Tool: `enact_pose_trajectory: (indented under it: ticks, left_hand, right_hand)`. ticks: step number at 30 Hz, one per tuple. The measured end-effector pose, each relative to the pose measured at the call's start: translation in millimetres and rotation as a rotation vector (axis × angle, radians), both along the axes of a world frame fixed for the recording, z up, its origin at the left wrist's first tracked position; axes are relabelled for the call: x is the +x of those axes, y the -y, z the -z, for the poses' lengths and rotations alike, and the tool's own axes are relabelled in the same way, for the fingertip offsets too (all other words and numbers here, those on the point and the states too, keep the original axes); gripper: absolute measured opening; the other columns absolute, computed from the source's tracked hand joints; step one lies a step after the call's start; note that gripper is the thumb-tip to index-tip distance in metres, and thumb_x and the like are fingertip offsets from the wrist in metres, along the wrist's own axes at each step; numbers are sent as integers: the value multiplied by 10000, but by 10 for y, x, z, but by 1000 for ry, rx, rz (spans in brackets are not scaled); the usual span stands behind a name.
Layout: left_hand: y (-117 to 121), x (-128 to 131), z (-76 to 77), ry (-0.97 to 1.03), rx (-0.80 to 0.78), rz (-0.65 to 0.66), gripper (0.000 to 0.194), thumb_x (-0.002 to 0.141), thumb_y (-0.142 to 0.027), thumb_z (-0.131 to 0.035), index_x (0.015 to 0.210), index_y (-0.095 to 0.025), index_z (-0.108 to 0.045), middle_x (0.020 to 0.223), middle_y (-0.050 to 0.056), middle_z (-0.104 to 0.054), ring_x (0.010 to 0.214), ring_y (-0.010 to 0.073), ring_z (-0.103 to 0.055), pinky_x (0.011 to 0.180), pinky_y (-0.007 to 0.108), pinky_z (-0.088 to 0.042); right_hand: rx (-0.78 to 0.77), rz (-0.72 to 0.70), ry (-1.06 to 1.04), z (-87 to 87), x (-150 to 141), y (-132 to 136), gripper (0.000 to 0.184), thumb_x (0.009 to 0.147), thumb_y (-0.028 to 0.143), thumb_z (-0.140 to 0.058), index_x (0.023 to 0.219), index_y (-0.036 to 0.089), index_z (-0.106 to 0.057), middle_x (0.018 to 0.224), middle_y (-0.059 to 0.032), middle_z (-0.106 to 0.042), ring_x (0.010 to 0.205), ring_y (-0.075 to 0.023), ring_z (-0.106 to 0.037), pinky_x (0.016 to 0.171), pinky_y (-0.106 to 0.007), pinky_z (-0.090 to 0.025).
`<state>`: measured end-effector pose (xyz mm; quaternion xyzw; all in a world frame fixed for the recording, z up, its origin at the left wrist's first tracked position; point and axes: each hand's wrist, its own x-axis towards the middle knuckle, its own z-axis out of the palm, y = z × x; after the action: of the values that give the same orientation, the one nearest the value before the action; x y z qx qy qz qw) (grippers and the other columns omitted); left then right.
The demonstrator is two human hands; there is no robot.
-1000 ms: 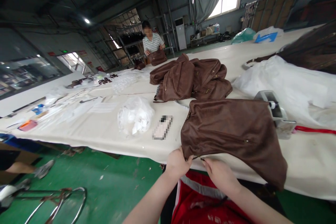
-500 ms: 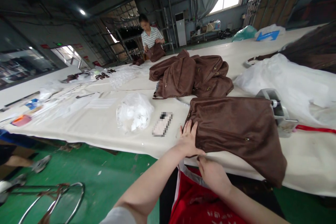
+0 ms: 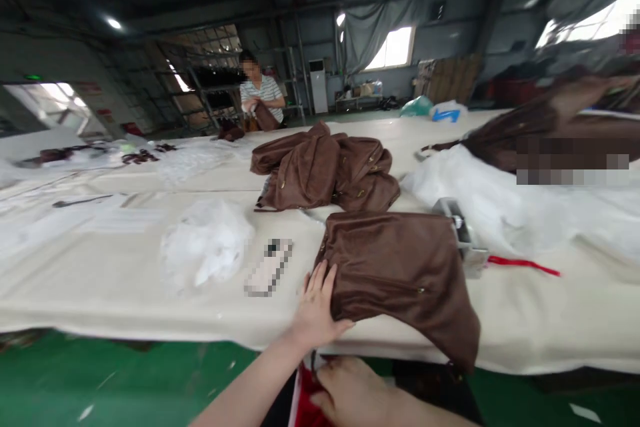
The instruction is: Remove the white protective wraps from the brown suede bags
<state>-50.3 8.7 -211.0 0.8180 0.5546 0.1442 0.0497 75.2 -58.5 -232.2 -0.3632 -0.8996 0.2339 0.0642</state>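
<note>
A brown leather-like bag [image 3: 395, 267] with a zip across its front lies flat on the table, its lower right corner drooping over the front edge. My left hand [image 3: 317, 307] rests on the bag's left end, palm down with fingers spread. Below the table edge, my right hand [image 3: 353, 383] is curled in front of the red apron [image 3: 307, 400]. A thin dark thing shows by its fingertips, too blurred to name. To the left of the bag lies a phone [image 3: 269, 270]. Behind it is a pile of similar brown bags [image 3: 320, 170].
A clear plastic bag with white pieces [image 3: 210, 243] lies left of the phone. A metal tape dispenser [image 3: 463, 233], a red strip [image 3: 523, 265] and white plastic sheeting [image 3: 480, 187] are on the right. Across the table a person [image 3: 263, 93] handles a brown piece; another person's arm [image 3: 585, 103] reaches in at right.
My view has turned right, so the table's things appear further left. My right hand has dropped lower, away from the table edge. The left hand stays on the bag.
</note>
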Motion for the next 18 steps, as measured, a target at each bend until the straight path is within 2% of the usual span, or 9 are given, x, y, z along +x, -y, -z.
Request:
enact_pose_trajectory:
  ticks: [2, 4, 7, 10, 12, 14, 15, 18]
  left_hand:
    - [49, -19, 94, -18, 193, 36, 1056, 688, -467, -695, 1498, -140, -101, 1548, 198, -163, 1417, 346, -179, 1126, 560, -176]
    - [72, 19, 148, -73, 336, 147, 947, 734, -414, -672, 1498, -201, -154, 1562, 176, -121, 1409, 355, -201, 1124, 575, -138]
    - [28, 163, 136, -166, 379, 308, 766, 802, -397, -620, 1470, -312, -255, 1575, 102, -127, 1402, 328, -237, 1129, 555, -134]
    - [-123, 301, 116, -156, 395, 280, 606, 875, -379, -532, 1442, -348, -318, 1573, 59, -160, 1394, 301, -261, 1131, 544, -140]
    - [-240, 341, 137, -135, 408, 250, 547, 904, -372, -488, 1430, -362, -338, 1573, 43, -163, 1393, 291, -265, 1132, 546, -134]
    - [-336, 343, 171, -134, 405, 247, 541, 911, -386, -476, 1432, -372, -330, 1576, 37, -152, 1397, 283, -259, 1132, 542, -142]
    - [-374, 335, 186, -137, 403, 250, 545, 911, -392, -476, 1433, -377, -322, 1578, 36, -145, 1398, 280, -258, 1131, 541, -147]
    - [-478, 302, 205, -133, 397, 249, 546, 906, -408, -481, 1428, -394, -323, 1578, 28, -143, 1393, 279, -272, 1129, 544, -161]
  right_hand:
    - [20, 24, -135, -127, 246, -35, 212, 828, 343, -598, 959, 183, -646, 940, -58, -716, 881, -217, -650, 797, -287, -484]
    - [83, 169, -284, -309, 544, -90, 133, 859, 270, -558, 956, 219, -634, 940, -17, -706, 893, -177, -634, 817, -263, -461]
    - [249, 499, -452, -540, 1094, -233, 216, 924, 257, -447, 816, 213, -629, 790, -15, -680, 767, -154, -621, 753, -262, -452]
    - [400, 870, -560, -580, 1771, -488, 286, 930, 368, -432, 830, 206, -646, 760, -41, -686, 718, -176, -634, 682, -269, -471]
    - [454, 1095, -530, -527, 2256, -713, 337, 926, 424, -409, 902, 206, -665, 791, -47, -708, 716, -186, -651, 612, -262, -478]
    - [530, 1229, -334, -468, 2709, -957, 389, 932, 421, -361, 949, 191, -675, 846, -63, -717, 748, -194, -658, 655, -279, -491]
    - [556, 1260, -213, -446, 2908, -1079, 403, 935, 399, -336, 982, 187, -675, 919, -75, -714, 802, -200, -659, 704, -292, -495]
    - [563, 1276, -35, -420, 3356, -1419, 389, 911, 282, -332, 1052, 152, -671, 1131, -126, -656, 987, -229, -623, 880, -340, -452]
